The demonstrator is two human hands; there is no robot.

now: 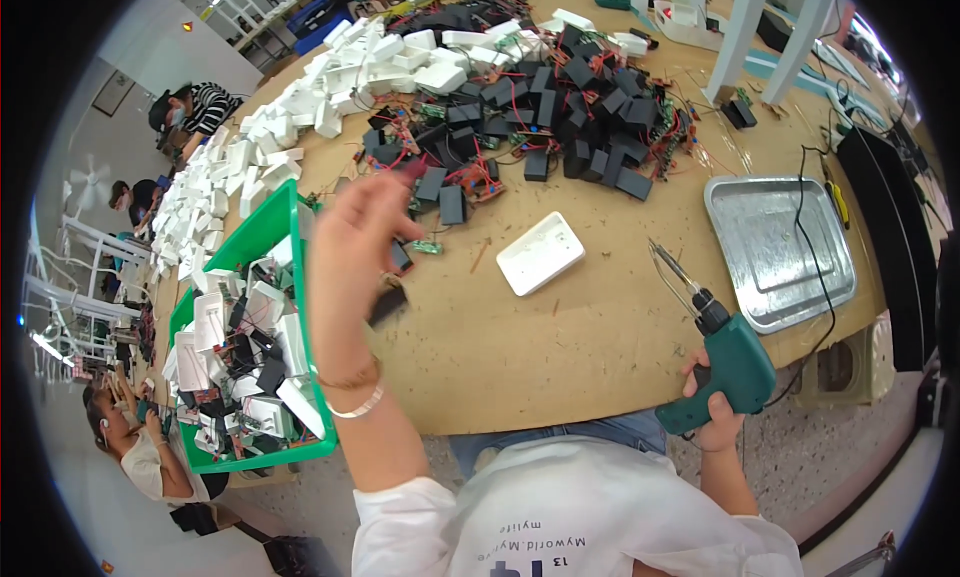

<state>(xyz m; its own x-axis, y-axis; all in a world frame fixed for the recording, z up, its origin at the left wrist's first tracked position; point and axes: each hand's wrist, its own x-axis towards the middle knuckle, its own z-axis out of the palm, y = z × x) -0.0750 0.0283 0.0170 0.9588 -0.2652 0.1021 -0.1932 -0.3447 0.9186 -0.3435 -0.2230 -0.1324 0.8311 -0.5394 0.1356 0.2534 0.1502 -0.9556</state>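
Observation:
My right hand point(715, 417) grips a green soldering gun point(738, 367) by its handle at the table's front right. The gun's metal tip points up and away, over the table. My left hand point(355, 237) is raised between a green crate point(265, 461) and the heap of black parts. Motion smears its fingers, so whether they hold anything is unclear. Between my hands a white plastic casing point(542, 254) lies by itself. Just right of my left hand are a small green circuit board point(428, 248) and a dark block point(388, 304).
Black blocks with red wires point(545, 107) are heaped at the back, beside a long pile of white casings point(330, 77). The crate is full of mixed casings and parts. A metal tray point(785, 282) and a trailing black cable point(800, 212) lie at right. Other people sit at far left.

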